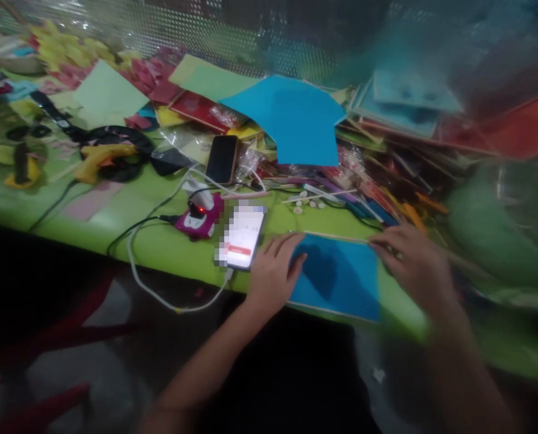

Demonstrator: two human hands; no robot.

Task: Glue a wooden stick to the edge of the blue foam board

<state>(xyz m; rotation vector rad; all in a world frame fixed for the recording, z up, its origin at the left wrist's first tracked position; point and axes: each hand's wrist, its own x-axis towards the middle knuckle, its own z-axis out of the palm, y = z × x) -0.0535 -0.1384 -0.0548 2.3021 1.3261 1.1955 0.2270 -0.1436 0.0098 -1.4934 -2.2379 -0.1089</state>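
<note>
A blue rectangular sheet [341, 283] with a pale line along its top and bottom edges lies at the table's front edge, partly over my lap. My left hand [275, 268] rests on its left side, fingers stretched out and thumb lying over the blue surface. At the sheet's upper right corner, the fingers of my right hand [414, 262] are closed in a pinch. Dark shadows fall across the sheet. Just left of my left hand, a lit phone [244, 235] is plugged into a white cable [154, 298].
A magenta power block [199, 217] with plugs and a dark phone [222, 158] sit behind. Farther back are blue paper [303, 123], stacked sheets [400, 102] and a yellow glue gun [99, 161] by a black pan [126, 144]. A green rounded object [508, 223] stands right.
</note>
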